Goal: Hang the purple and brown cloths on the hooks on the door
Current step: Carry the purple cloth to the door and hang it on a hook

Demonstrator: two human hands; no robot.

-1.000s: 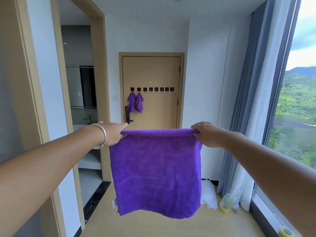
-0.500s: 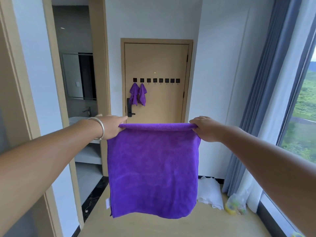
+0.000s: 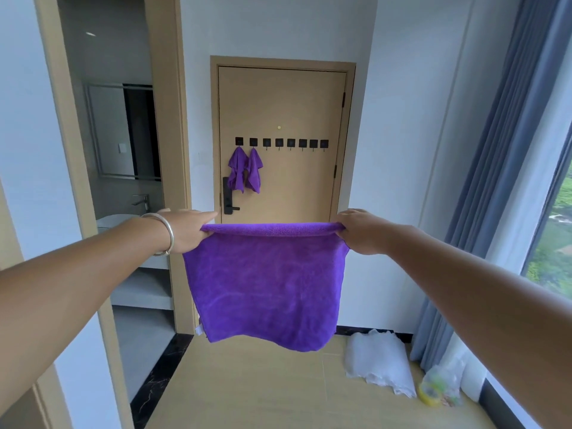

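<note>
Closer now, the door (image 3: pixel 283 144) fills more of the view than a moment ago. Left hand (image 3: pixel 185 230) and right hand (image 3: pixel 359 232) each pinch a top corner of the purple cloth (image 3: pixel 266 286), stretched flat between the fingers. Beyond them, two purple cloths (image 3: pixel 246 170) already hang from the leftmost hooks (image 3: pixel 280 143); six stay free. No brown cloth shows. Open floor (image 3: pixel 263 388) lies ahead.

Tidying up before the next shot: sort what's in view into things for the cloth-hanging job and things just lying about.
For the job:
- purple cloth, its top corners held by left hand and right hand
- row of hooks on the door
- two purple cloths already hung

Lying about:
- white bag on the floor
- clear bag
- grey curtain
</note>
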